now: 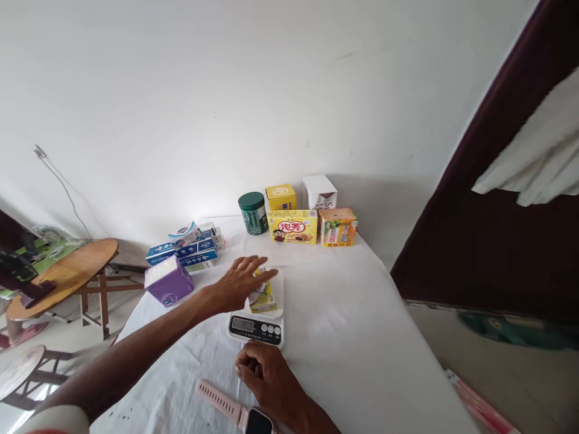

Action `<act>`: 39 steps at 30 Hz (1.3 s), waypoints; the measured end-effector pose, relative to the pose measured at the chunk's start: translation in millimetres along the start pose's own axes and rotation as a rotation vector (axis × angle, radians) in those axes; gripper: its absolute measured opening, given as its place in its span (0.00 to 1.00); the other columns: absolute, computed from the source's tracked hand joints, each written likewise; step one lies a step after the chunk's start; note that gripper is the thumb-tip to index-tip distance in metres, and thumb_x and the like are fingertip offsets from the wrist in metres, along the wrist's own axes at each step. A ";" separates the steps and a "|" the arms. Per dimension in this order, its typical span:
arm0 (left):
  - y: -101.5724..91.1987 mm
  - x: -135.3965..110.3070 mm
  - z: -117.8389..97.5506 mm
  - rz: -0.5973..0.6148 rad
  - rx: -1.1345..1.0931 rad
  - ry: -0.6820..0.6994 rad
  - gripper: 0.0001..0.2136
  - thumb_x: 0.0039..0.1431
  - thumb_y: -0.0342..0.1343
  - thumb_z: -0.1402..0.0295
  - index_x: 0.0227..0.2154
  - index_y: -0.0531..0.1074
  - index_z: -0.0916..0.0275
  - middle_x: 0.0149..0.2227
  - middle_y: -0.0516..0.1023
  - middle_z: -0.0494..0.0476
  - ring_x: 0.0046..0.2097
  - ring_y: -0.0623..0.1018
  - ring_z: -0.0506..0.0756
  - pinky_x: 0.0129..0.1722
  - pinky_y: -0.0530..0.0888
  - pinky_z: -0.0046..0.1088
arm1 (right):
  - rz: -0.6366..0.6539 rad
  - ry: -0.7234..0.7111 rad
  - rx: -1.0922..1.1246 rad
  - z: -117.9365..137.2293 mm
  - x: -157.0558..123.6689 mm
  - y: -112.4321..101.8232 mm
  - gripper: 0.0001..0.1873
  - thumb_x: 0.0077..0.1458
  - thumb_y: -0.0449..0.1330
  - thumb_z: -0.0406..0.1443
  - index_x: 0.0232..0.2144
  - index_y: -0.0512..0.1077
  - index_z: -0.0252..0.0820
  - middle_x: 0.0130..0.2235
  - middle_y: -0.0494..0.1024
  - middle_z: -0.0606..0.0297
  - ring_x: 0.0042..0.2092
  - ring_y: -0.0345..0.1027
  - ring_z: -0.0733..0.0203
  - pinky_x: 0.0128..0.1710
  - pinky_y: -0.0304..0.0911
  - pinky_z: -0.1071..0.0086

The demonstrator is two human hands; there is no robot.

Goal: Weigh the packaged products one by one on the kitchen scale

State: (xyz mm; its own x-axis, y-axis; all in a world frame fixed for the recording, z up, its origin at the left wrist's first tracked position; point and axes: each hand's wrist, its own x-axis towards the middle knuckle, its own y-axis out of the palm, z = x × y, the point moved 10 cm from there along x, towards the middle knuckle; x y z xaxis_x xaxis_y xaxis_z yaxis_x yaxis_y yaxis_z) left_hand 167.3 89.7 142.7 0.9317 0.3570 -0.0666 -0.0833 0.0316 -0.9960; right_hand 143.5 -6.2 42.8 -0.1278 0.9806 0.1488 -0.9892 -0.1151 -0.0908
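My left hand (242, 278) reaches across the white-covered table (353, 337) with its fingers stretched out. It rests on a small yellow and white packet (265, 296) that lies on the platform of a white kitchen scale (257, 327). My right hand (266, 369) sits just in front of the scale's display with its fingers curled in, and nothing shows in them. A pink watch (239, 411) is on that wrist.
At the table's far edge stand a green can (253, 212), a yellow box (281, 196), a white box (320, 191), a yellow snack box (293, 226) and an orange box (337, 227). Blue boxes (189, 246) and a purple box (168, 279) lie at left. Wooden tables (63, 274) stand beyond.
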 end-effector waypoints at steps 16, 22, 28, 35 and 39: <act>-70.5 -96.6 62.3 -0.179 0.030 -0.283 0.25 0.53 0.68 0.62 0.52 0.69 0.61 0.50 0.77 0.62 0.53 0.75 0.64 0.53 0.70 0.42 | 0.080 0.018 -0.080 -11.7 -0.4 7.8 0.15 0.61 0.56 0.44 0.28 0.72 0.41 0.29 0.72 0.65 0.31 0.65 0.62 0.32 0.57 0.69; -93.0 -205.0 165.7 -0.123 0.053 -0.881 0.20 0.58 0.56 0.49 0.46 0.73 0.59 0.43 0.80 0.62 0.44 0.79 0.66 0.42 0.72 0.39 | 0.100 0.011 -0.141 -11.4 1.1 7.3 0.17 0.64 0.54 0.45 0.28 0.71 0.42 0.30 0.72 0.66 0.31 0.64 0.62 0.33 0.57 0.69; -69.8 -224.0 216.9 -0.097 0.031 -1.277 0.28 0.56 0.52 0.43 0.45 0.75 0.64 0.42 0.82 0.71 0.45 0.81 0.70 0.37 0.71 0.37 | 0.116 0.047 -0.141 -18.8 0.6 9.4 0.17 0.65 0.54 0.46 0.29 0.71 0.42 0.30 0.71 0.66 0.31 0.63 0.62 0.32 0.57 0.69; -59.6 -200.6 223.5 -0.104 0.056 -1.395 0.32 0.57 0.53 0.45 0.50 0.71 0.72 0.47 0.79 0.82 0.50 0.79 0.76 0.43 0.73 0.43 | 0.115 0.066 -0.138 -22.9 1.1 9.9 0.17 0.64 0.54 0.45 0.29 0.71 0.42 0.30 0.71 0.66 0.31 0.63 0.63 0.32 0.57 0.70; -59.8 -197.0 220.0 -0.091 0.069 -1.387 0.33 0.56 0.54 0.43 0.51 0.69 0.71 0.48 0.79 0.82 0.51 0.78 0.77 0.44 0.73 0.47 | 0.120 0.058 -0.121 -17.6 2.1 10.0 0.17 0.63 0.54 0.45 0.28 0.71 0.42 0.30 0.72 0.65 0.30 0.63 0.62 0.31 0.57 0.69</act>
State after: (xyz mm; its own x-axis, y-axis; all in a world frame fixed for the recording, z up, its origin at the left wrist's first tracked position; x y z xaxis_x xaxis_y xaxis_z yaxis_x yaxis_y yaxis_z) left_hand -89.0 222.8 228.4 -0.1694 0.9739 0.1509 -0.0971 0.1358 -0.9860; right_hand 134.6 -2.5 24.9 -0.2362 0.9690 0.0726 -0.9507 -0.2150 -0.2233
